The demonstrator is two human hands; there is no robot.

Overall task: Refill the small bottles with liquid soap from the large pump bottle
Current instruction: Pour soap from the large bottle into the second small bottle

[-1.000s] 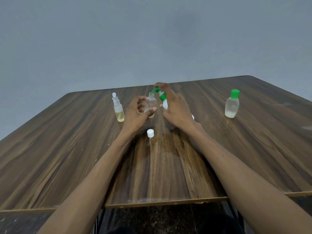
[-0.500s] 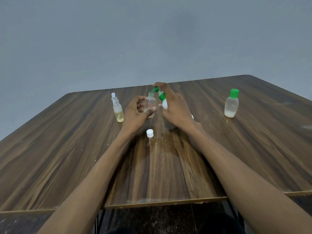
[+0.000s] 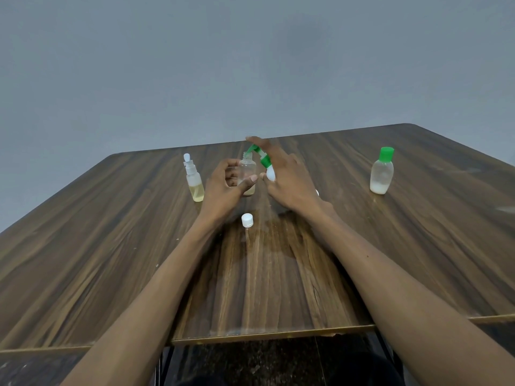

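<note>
My left hand (image 3: pixel 225 186) grips a small clear open bottle (image 3: pixel 247 169) standing on the wooden table (image 3: pixel 111 246); a little pale liquid lies at its bottom. My right hand (image 3: pixel 289 176) lies over the large white pump bottle (image 3: pixel 269 174), index finger on top of its green pump head (image 3: pixel 259 154), whose nozzle points at the small bottle's mouth. Most of the pump bottle is hidden behind my hand. The small bottle's white cap (image 3: pixel 247 220) lies on the table just in front of my hands.
A small spray bottle (image 3: pixel 193 179) with yellowish liquid stands left of my left hand. A clear bottle with a green cap (image 3: pixel 381 171) and some white liquid stands at the right. The table's near edge (image 3: pixel 273 334) runs below my forearms.
My right index finger has lifted slightly with the pump head. The hands and bottles otherwise stay in place.
</note>
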